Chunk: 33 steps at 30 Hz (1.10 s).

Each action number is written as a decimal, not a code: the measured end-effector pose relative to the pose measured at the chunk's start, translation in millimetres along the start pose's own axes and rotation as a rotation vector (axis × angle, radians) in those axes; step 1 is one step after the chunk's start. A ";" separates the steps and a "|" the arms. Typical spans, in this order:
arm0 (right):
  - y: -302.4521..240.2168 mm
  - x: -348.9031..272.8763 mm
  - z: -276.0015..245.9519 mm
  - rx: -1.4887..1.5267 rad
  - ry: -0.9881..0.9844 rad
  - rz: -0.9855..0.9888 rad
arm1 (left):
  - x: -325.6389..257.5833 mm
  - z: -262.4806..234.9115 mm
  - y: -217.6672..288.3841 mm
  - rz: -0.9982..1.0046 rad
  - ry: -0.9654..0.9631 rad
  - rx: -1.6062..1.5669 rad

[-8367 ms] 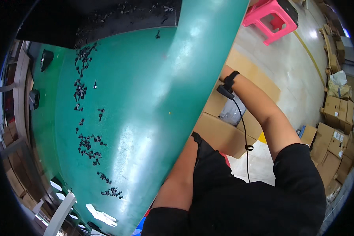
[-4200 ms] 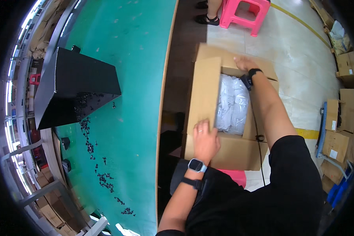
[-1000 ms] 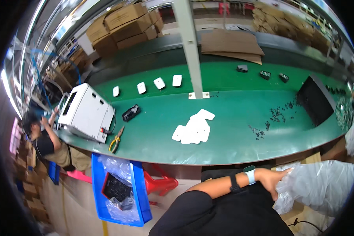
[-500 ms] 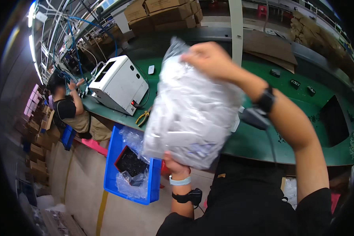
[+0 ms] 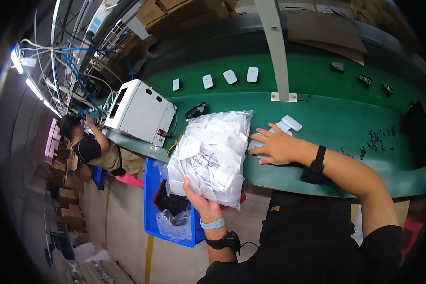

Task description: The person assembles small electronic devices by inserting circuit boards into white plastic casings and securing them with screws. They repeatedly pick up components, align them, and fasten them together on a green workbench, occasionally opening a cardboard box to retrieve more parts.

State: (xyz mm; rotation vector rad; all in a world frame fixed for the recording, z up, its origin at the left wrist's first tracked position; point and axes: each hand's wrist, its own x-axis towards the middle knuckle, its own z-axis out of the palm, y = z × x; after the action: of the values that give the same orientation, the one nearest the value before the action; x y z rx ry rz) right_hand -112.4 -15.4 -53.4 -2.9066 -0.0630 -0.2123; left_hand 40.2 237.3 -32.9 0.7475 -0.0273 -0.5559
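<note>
Where the bag overlaps, left hand's fingers mostly hidden.

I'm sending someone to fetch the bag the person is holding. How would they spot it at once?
Find the long green workbench and the white box-shaped machine on it. Just right of that machine, at the bench's near edge, the left hand grips a clear plastic bag stuffed with small white flat parts. It is the only big bulging bag there; the other white pieces lie loose.
</note>
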 end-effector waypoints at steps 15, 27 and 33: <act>36.3 -96.2 -38.3 0.046 0.125 0.351 | 9.0 45.0 -65.9 -0.122 -0.147 0.282; 21.2 -100.0 -29.6 -0.029 0.030 0.366 | -68.0 86.8 -73.9 1.063 -0.425 1.500; 28.2 -192.8 -84.1 0.152 0.480 0.490 | -84.9 130.0 -150.5 0.855 -0.992 1.471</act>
State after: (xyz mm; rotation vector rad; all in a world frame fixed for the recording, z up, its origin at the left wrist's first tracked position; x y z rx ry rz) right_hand -313.0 -67.0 -7.1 -2.5401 0.6673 -0.7596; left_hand -131.2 106.2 -20.3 1.6441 -1.7502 0.0826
